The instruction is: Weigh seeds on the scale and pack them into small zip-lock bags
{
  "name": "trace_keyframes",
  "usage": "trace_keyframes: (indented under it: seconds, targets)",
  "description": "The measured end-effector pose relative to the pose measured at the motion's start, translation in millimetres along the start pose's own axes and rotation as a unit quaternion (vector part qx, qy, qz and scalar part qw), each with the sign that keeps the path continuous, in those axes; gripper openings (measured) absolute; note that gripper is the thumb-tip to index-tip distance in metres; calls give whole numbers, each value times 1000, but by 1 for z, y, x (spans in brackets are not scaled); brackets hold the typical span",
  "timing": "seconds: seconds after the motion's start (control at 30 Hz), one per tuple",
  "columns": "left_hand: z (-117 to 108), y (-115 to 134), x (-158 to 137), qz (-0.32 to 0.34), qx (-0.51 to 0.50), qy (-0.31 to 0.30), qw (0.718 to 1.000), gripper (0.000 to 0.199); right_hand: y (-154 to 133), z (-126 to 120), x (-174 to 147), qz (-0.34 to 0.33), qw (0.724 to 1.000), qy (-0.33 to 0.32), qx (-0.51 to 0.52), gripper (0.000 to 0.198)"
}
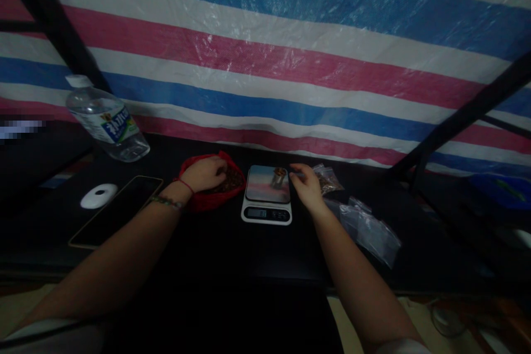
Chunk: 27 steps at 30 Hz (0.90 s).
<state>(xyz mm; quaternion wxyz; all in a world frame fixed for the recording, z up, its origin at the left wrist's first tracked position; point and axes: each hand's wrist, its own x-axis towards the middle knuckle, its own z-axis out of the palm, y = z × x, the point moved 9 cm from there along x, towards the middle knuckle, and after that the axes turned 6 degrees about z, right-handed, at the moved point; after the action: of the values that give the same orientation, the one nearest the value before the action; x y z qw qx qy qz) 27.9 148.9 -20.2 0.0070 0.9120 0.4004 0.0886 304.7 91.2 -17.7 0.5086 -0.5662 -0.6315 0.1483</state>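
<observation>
My left hand (208,173) reaches into a red bag (199,202) of small brown pieces (233,178). Its fingers curl down over the pieces, with the tips hidden. To the right of the bag is a white digital scale (249,212) with a lit display whose digits are too small to read surely. Near the back right of its shiny platform is a small, cup-like shape (279,181) with brown pieces at its top. Just beyond the scale's right edge, my right hand (307,183) is open, thumb and fingers apart, holding nothing visible.
Filled clear zip bags (329,178) lie behind my right hand. More flat zip bags (375,235) lie right of my forearm. At left are a phone (118,211), a white oval case (99,196) and a plastic bottle (110,124). Striped sheeting (265,66) hangs behind the black table.
</observation>
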Motion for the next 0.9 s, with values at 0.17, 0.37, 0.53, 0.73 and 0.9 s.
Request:
trace_keyframes:
  seconds: [0.17, 0.37, 0.53, 0.73, 0.9]
  targets:
    - [1, -5, -1, -1, 12, -5, 1000, 20, -4, 1, 0, -11, 1000, -5, 0, 22]
    - [3, -8, -2, -7, -25, -14, 1000, 36, -5, 1, 0, -15, 1000, -2, -5, 21]
    - [-4, 3, -3, 57, -54, -11, 997, 36, -5, 1, -1, -17, 1000, -3, -7, 21]
    - [11, 0, -4, 60, -60, -27, 996, 53, -7, 2, -1, -21, 1000, -6, -12, 20]
    - [20, 2, -1, 48, -73, -32, 996, 51, -9, 2, -1, -24, 1000, -9, -14, 19]
